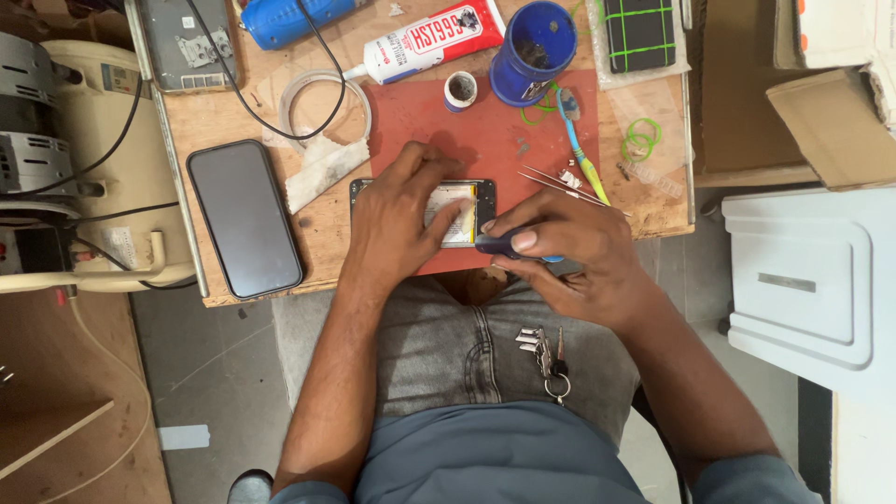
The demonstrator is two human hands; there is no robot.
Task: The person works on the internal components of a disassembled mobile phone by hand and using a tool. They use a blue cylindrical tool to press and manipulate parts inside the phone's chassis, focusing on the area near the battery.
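Our left hand lies flat over the opened phone, fingers spread and pressing it down onto the red mat; it pins the phone rather than gripping it. Our right hand is closed around a dark blue tool, thumb on top, with the tool's end meeting the phone's right edge near the pale inner part that shows between our fingers.

Just beyond our right hand, 2 thin tweezers lie on the mat's edge beside a blue and green toothbrush. Farther up stand a blue cup, a small round pot and a white glue tube. Green rubber bands lie to the right. To the left, off the mat, a second phone lies face up on the wooden bench, near a crumpled white cloth.

The risks, as we judge them: the phone sits close to the bench's front edge, so a hard push from the tool could slide it toward our lap. If the tool slips it could gouge the exposed inner part or jab our left fingertips, which lie right in its path. Uneven pressure from our left hand could flex the frame.
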